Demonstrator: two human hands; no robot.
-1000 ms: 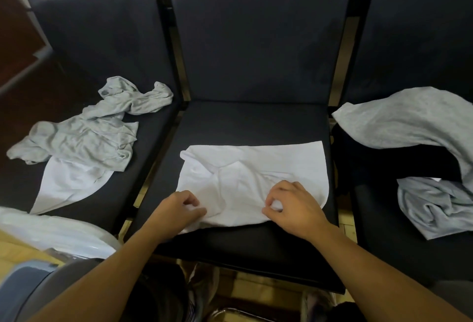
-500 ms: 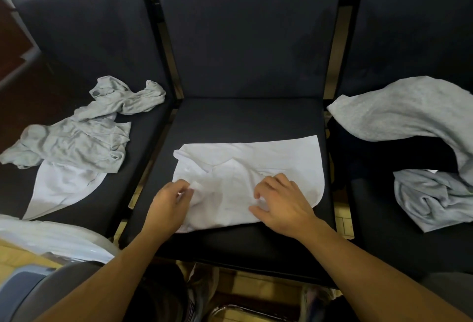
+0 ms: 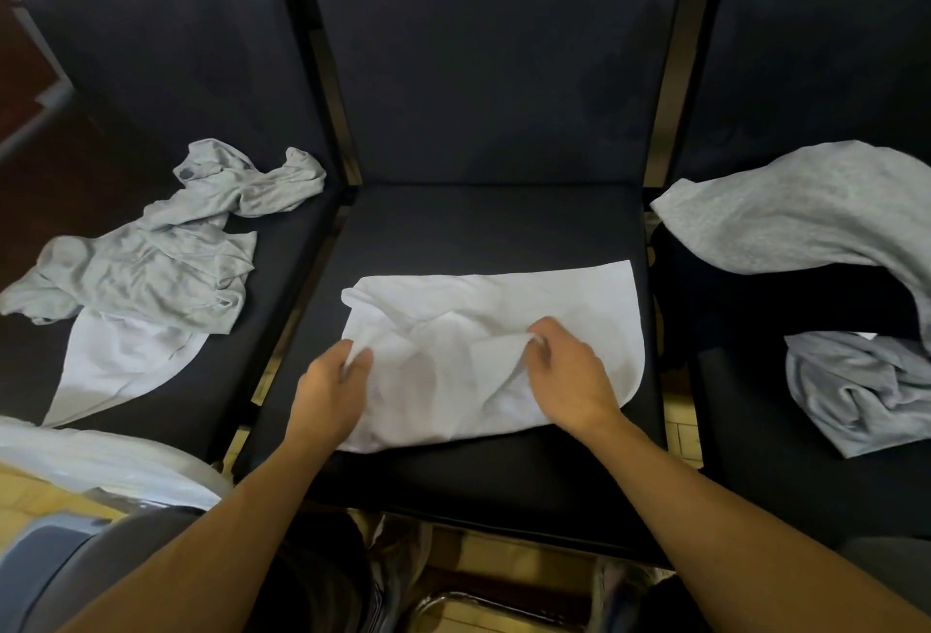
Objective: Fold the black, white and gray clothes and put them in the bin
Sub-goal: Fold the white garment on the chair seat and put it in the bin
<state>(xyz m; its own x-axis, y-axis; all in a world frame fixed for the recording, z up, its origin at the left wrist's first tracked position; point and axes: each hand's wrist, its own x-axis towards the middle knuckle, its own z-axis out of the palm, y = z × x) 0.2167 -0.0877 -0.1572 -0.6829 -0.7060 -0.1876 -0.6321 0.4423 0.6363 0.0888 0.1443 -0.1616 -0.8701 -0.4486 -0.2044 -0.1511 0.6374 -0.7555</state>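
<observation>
1. At the far lower left, a pale plastic sheet lies over something blue-gray; whether this is the bin cannot be told.
2. On the left chair seat a crumpled gray garment sprawls, its twisted end reaching toward the seat's back right corner.
3. A white garment lies partly under that gray one and runs toward the seat's front edge.
4. The left hand pinches a raised fold at the left edge of the white cloth, thumb and fingers closed on the fabric.
5. This white cloth lies spread on the middle chair seat, nearer the front edge than the backrest, partly folded, with wrinkles bunched in its middle.
6. The right hand grips another lifted fold near the cloth's center, fingers curled around it. The 2 hands are apart, each clamped on the same cloth.
7. On the right chair seat a large gray garment drapes over a black garment.
8. Nearer the front of that seat, a second gray garment lies crumpled, just beside the black one.
</observation>
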